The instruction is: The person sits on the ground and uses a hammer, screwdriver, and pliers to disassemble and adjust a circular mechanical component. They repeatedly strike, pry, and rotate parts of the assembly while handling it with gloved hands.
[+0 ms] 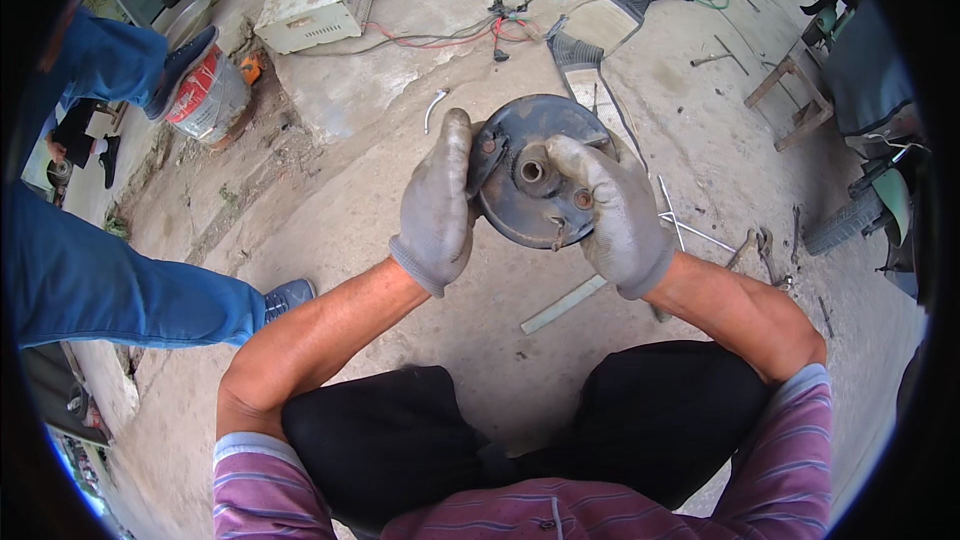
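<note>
Between my two gloved hands I hold a round, dark brake drum plate point(515, 215), grimy, with a raised metal hub hole at its centre and a lever arm along its left side. My left hand point(438, 200), in a grey work glove, grips the left rim by the lever; its fingers are mostly hidden behind the plate. My right hand point(622, 208), gloved alike, wraps the right rim with its thumb lying over the face next to the hub. The plate is held up above the concrete, its face turned toward me.
A flat metal strip point(563, 304), a T-handled wrench point(700, 232) and several spanners point(766, 252) lie on the ground. Farther off are a white metal box point(316, 6), cables point(430, 42) and a bucket point(212, 100). A person's jeans-clad leg point(140, 275) is at left; a vehicle wheel point(845, 223) stands right.
</note>
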Demonstrator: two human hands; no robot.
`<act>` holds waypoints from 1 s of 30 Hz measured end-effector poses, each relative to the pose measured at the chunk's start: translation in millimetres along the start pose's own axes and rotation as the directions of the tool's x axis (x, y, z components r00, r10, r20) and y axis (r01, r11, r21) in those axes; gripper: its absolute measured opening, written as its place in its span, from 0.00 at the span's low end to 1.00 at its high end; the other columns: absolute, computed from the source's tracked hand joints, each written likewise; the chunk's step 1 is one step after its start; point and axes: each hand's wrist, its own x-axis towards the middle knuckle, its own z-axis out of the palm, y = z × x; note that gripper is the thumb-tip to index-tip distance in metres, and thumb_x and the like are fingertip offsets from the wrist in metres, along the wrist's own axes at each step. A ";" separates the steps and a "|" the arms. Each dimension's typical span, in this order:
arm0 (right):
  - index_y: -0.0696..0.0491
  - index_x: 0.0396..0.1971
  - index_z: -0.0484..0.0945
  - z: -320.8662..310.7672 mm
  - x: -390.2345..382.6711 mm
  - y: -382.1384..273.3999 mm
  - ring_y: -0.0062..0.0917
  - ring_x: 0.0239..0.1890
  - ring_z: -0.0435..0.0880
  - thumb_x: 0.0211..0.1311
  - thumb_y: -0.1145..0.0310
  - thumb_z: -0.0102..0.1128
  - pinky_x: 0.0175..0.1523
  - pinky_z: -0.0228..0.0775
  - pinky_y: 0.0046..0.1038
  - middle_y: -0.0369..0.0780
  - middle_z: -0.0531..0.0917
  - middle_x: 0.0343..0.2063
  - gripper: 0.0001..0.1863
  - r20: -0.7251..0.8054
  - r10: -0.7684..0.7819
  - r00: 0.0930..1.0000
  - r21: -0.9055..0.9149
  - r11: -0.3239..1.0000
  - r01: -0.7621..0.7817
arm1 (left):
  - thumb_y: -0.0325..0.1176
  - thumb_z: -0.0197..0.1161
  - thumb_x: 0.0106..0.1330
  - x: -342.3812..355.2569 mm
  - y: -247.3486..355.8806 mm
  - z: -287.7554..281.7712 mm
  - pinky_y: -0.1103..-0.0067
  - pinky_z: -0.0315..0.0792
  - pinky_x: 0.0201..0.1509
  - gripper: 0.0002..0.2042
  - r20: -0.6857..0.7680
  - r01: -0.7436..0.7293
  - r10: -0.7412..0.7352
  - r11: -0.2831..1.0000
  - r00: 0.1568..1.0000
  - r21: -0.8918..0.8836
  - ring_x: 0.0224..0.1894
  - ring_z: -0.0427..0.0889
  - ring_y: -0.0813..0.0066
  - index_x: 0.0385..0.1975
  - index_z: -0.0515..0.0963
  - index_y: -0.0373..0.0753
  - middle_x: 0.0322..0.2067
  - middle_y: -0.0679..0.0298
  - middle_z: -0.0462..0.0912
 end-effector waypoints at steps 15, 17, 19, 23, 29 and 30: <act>0.67 0.52 0.71 -9.9 6.1 0.2 0.17 0.42 0.83 0.65 0.63 0.67 0.46 0.79 0.22 0.42 0.84 0.42 0.25 -0.017 -0.006 1.000 -0.065 0.998 0.005 | 0.63 0.39 0.78 15.0 13.4 -0.7 0.74 0.73 0.62 0.38 0.171 -0.195 0.188 0.981 0.967 0.022 0.56 0.79 0.68 0.64 0.68 0.27 0.56 0.49 0.79; 0.67 0.52 0.71 -1.7 -5.1 -12.2 0.17 0.43 0.83 0.66 0.64 0.67 0.47 0.79 0.22 0.42 0.84 0.42 0.25 0.014 0.045 0.999 -0.078 0.996 -0.044 | 0.65 0.40 0.76 29.8 35.6 -15.4 0.73 0.74 0.62 0.40 0.063 0.017 -0.008 0.990 0.998 -0.139 0.56 0.80 0.68 0.63 0.69 0.27 0.56 0.47 0.79; 0.66 0.52 0.71 -5.1 -1.5 -3.6 0.18 0.44 0.83 0.67 0.65 0.66 0.48 0.79 0.23 0.41 0.84 0.43 0.23 -0.013 0.036 0.999 -0.031 0.999 -0.036 | 0.56 0.36 0.81 23.0 36.2 -10.4 0.69 0.75 0.61 0.34 0.133 -0.095 0.094 0.995 0.987 0.008 0.56 0.81 0.67 0.66 0.67 0.28 0.53 0.45 0.80; 0.65 0.53 0.71 -5.1 2.2 -6.1 0.18 0.44 0.83 0.67 0.66 0.65 0.49 0.78 0.23 0.41 0.83 0.44 0.23 -0.044 0.027 0.999 0.010 1.000 -0.027 | 0.58 0.40 0.80 -2.6 9.8 11.3 0.74 0.67 0.69 0.35 0.078 -0.162 0.164 0.986 0.983 -0.023 0.63 0.75 0.69 0.65 0.68 0.27 0.62 0.52 0.76; 0.66 0.53 0.72 -8.2 -0.9 -1.1 0.18 0.44 0.83 0.67 0.66 0.65 0.49 0.78 0.22 0.42 0.84 0.44 0.22 0.005 0.076 0.997 -0.160 0.984 -0.075 | 0.67 0.42 0.74 26.9 37.1 -10.0 0.69 0.74 0.61 0.42 0.045 -0.050 0.056 0.990 0.997 -0.133 0.59 0.77 0.64 0.63 0.69 0.26 0.53 0.47 0.79; 0.66 0.52 0.72 -5.4 2.4 6.8 0.18 0.44 0.83 0.67 0.66 0.65 0.48 0.78 0.22 0.42 0.84 0.43 0.22 0.012 0.048 0.999 -0.014 0.999 -0.048 | 0.67 0.40 0.75 24.5 34.8 -9.5 0.70 0.76 0.58 0.41 0.070 -0.047 0.053 0.996 0.996 -0.074 0.57 0.78 0.65 0.62 0.70 0.28 0.53 0.48 0.79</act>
